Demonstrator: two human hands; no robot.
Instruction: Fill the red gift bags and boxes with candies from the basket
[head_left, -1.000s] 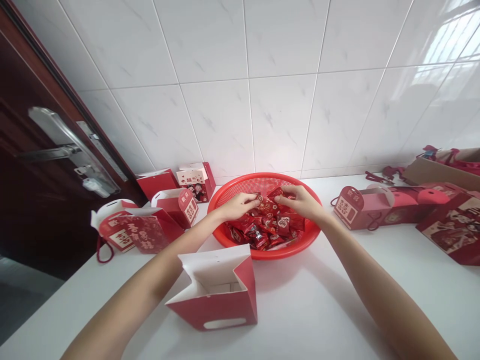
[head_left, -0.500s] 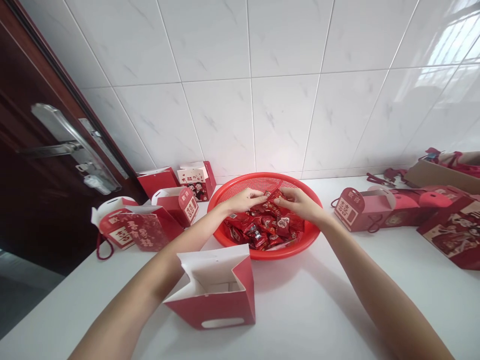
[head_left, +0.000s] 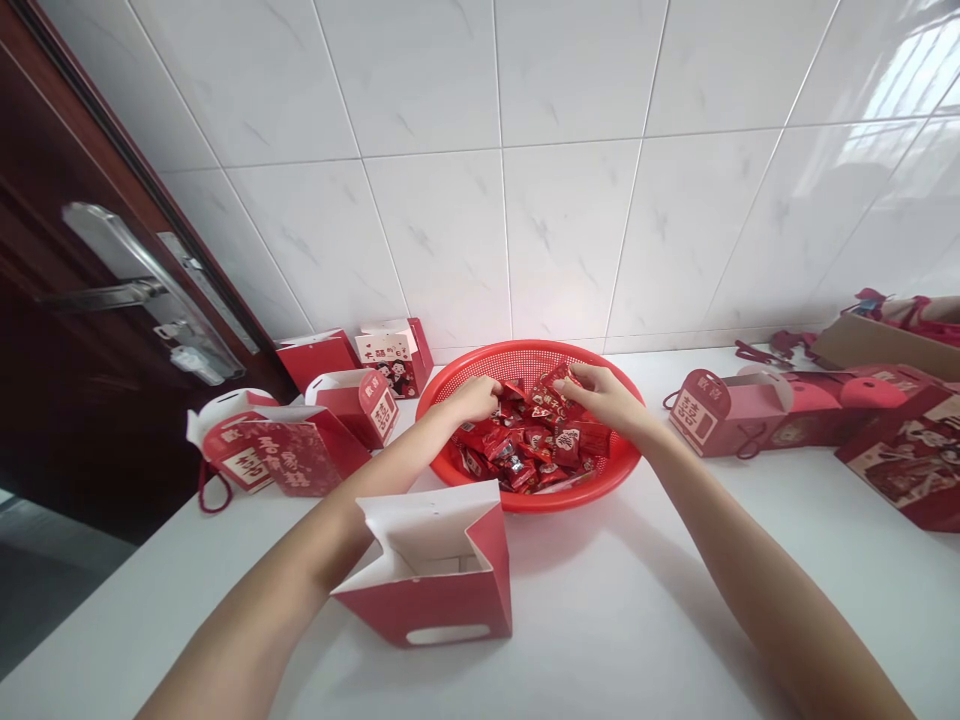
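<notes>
We are pinching packet (head_left: 556,392) in right hand (head_left: 606,395), between thumb and fingers, over sweets (head_left: 534,442) in basket (head_left: 555,501). We are curling left hand (head_left: 474,399) at basket's left side, beside sweets; we are failing to tell whether it is gripping one. On table (head_left: 637,610), open box (head_left: 427,608) is standing nearer us, before basket; other boxes (head_left: 296,462) are standing at both sides, wall (head_left: 566,230) is rising behind
</notes>
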